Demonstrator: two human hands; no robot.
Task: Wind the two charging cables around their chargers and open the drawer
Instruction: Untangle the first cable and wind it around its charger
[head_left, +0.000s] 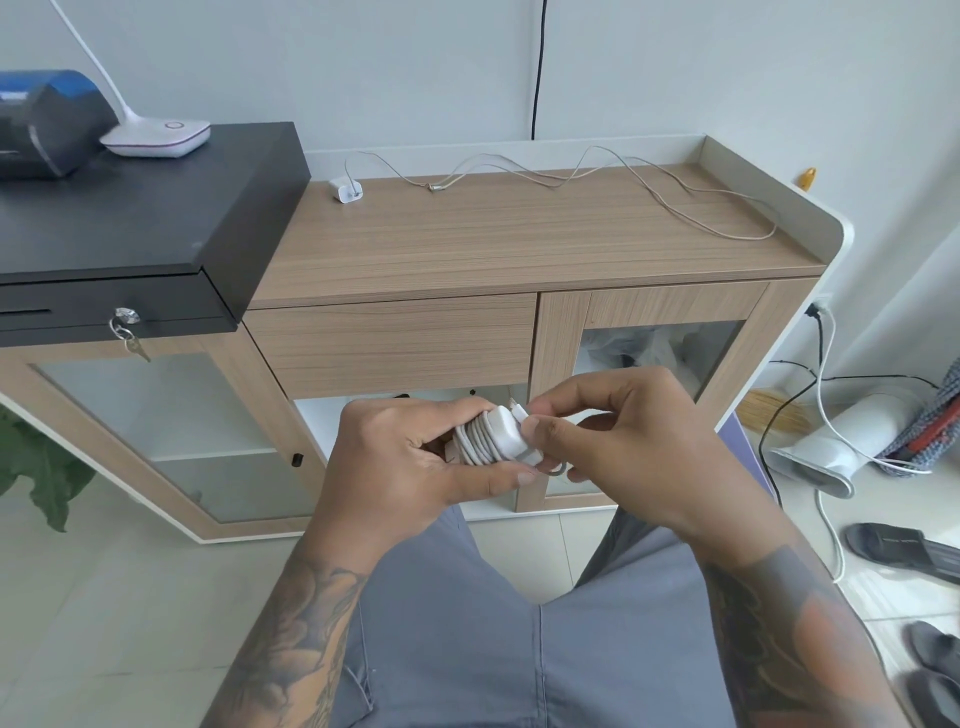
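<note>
The left hand (415, 457) grips the first charger (506, 434), its cable (475, 441) coiled round it; right hand (613, 431) fingers pinch the cable's end. The cable looks light and springy, so hold the coils. The second charger (345, 189) lies on the bench (519, 244).

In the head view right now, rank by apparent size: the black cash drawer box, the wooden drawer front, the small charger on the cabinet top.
1. black cash drawer box, though it looks nearer the camera
2. wooden drawer front
3. small charger, smallest by far
</note>
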